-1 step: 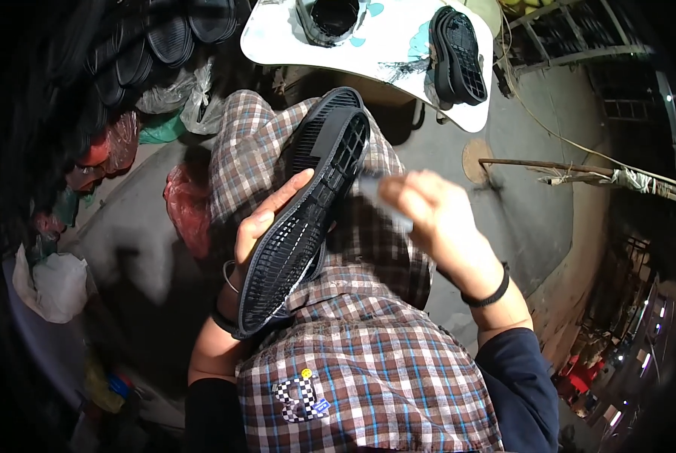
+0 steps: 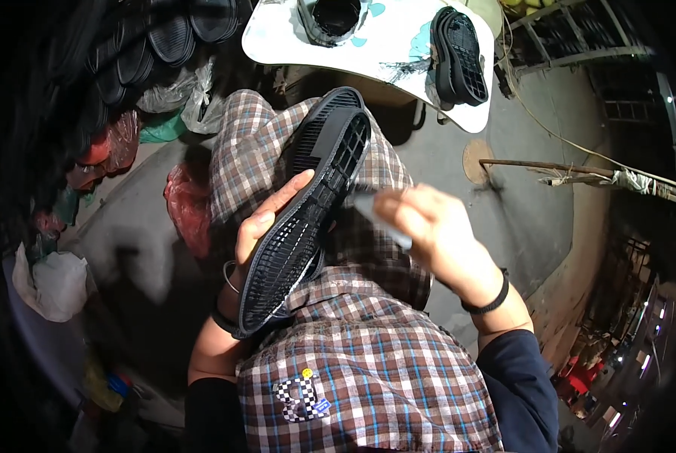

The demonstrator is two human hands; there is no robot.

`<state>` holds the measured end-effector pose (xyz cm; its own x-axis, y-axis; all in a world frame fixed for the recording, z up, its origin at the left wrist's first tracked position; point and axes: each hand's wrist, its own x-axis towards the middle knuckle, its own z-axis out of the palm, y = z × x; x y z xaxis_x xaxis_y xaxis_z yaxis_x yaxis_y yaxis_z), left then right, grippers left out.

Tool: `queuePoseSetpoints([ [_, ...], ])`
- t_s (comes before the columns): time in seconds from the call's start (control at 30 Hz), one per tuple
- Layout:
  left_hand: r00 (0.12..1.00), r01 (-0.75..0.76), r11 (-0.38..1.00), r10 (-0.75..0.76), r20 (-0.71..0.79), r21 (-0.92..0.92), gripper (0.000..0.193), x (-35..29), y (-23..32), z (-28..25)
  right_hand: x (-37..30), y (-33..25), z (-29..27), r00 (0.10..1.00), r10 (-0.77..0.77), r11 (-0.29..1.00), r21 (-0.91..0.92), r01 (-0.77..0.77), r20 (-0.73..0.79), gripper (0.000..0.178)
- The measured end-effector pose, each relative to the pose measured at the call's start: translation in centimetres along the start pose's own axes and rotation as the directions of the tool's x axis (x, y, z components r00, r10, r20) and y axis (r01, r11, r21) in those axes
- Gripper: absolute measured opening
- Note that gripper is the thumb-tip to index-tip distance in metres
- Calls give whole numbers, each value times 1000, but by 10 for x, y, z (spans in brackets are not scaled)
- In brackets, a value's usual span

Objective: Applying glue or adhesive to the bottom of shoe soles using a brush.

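Note:
My left hand (image 2: 266, 215) grips a black shoe sole (image 2: 296, 234), tilted over my lap with the heel end pointing away. Its inner side shows ribs, a pale stitch line and an open grid at the heel. Another ribbed black sole (image 2: 326, 113) lies just behind it, partly covered. To the right, my right hand (image 2: 428, 226) is closed on a flat grey tool (image 2: 383, 219), smeared by motion. The tool's tip is close to the held sole's right edge; I cannot tell if they touch.
Ahead stands a white table (image 2: 277, 41) with a container of black stuff (image 2: 334, 19) and a pair of black soles (image 2: 458, 60). More soles (image 2: 168, 38) are stacked at the far left, above plastic bags (image 2: 115, 143). A plaid apron (image 2: 360, 362) covers my lap.
My right hand and the grey tool have shifted slightly toward me. My left hand and the soles stay in place.

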<state>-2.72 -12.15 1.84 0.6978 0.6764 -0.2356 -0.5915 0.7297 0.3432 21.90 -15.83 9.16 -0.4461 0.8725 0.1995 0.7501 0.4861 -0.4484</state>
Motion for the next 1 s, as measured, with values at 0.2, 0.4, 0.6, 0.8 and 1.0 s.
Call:
queuePoseSetpoints([
  [0.2, 999, -24, 998, 25, 22, -61, 70, 1, -3, -5, 5, 26, -2, 979, 134, 987, -71, -147, -155, 38],
  [0.4, 992, -76, 980, 56, -110, -183, 65, 1, 3, 8, 20, 27, 36, 930, 198, 959, 256, -118, -310, 32],
  [0.6, 995, -96, 911, 79, -59, -401, 60, -2, 9, -2, 36, 37, 37, 828, 424, 878, 389, -277, -367, 14],
  [0.8, 916, -163, 745, 357, -181, 646, 48, 5, 16, 13, 33, -2, 43, 950, 200, 810, 586, -23, -238, 14],
  [1.0, 998, -63, 924, 51, -43, -378, 46, 8, 12, -4, 48, -26, 54, 951, -119, 918, 335, 215, -285, 38],
])
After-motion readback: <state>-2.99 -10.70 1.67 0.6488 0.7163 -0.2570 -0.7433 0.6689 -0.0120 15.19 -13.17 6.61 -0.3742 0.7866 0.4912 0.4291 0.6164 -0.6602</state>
